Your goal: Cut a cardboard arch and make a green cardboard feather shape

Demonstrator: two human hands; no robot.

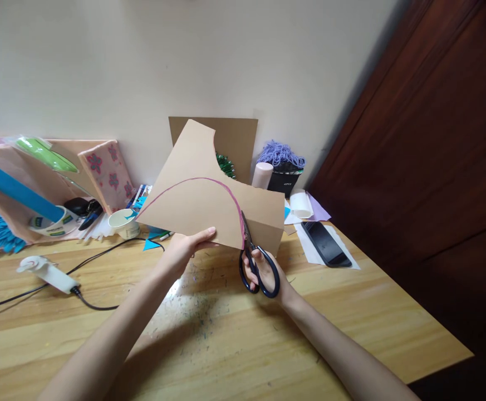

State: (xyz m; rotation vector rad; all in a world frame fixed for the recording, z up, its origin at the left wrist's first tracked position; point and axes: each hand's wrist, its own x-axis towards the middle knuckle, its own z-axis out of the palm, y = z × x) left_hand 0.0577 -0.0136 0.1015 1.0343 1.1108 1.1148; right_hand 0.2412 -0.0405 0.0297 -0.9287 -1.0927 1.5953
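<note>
Left hand pinches brown card at six o'clock; right hand grasps dark scissors at its purple line; on the desk, phone at three o'clock.

Legible from where I stand: one marking only. Black box, front face, pale print: "PCS" after a number I take as 40, first digit uncertain. White round holder: small printed patches around its side, too small for me to make out.
</note>
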